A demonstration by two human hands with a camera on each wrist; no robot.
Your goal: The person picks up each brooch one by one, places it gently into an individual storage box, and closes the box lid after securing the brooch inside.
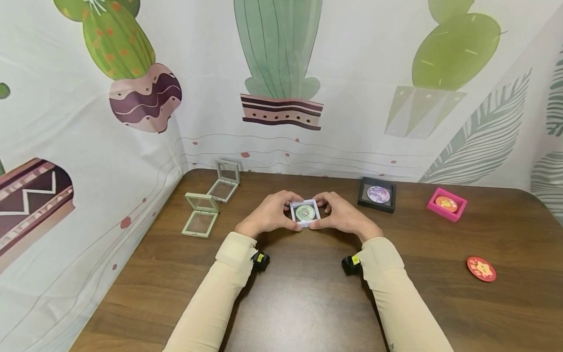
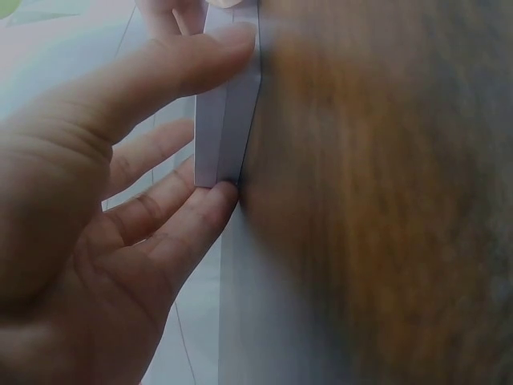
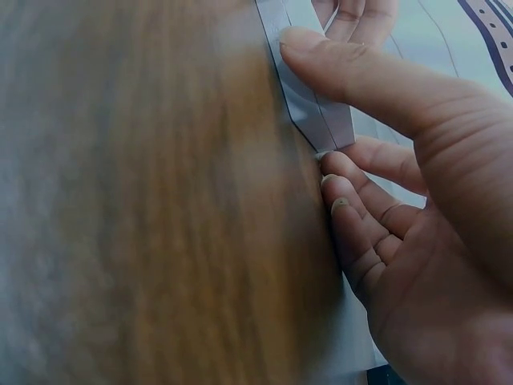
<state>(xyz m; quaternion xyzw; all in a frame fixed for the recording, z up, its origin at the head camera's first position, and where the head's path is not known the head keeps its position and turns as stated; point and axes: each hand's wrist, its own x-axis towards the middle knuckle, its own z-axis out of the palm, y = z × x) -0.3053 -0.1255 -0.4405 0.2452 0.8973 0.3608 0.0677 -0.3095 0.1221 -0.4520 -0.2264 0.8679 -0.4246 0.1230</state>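
A pale lavender square display case (image 1: 304,225) sits at the middle of the table, with a round green badge (image 1: 305,212) showing through its window. My left hand (image 1: 273,213) grips the case's left side, thumb at the near edge and fingers round the far side. On the opposite side my right hand (image 1: 344,215) holds it the same way. In the left wrist view the thumb lies on the side wall of the case (image 2: 215,132), with fingertips at its lower corner. The right wrist view shows that thumb pressed against the case (image 3: 309,84), which has a seam along its side.
Two pale green display cases (image 1: 200,234) (image 1: 222,198) stand unfolded at the left. Toward the back right are a black case (image 1: 364,201) with a purple badge and a pink case (image 1: 452,216) with an orange badge. A loose red badge (image 1: 481,269) lies at the right. A printed cloth (image 1: 352,146) hangs behind.
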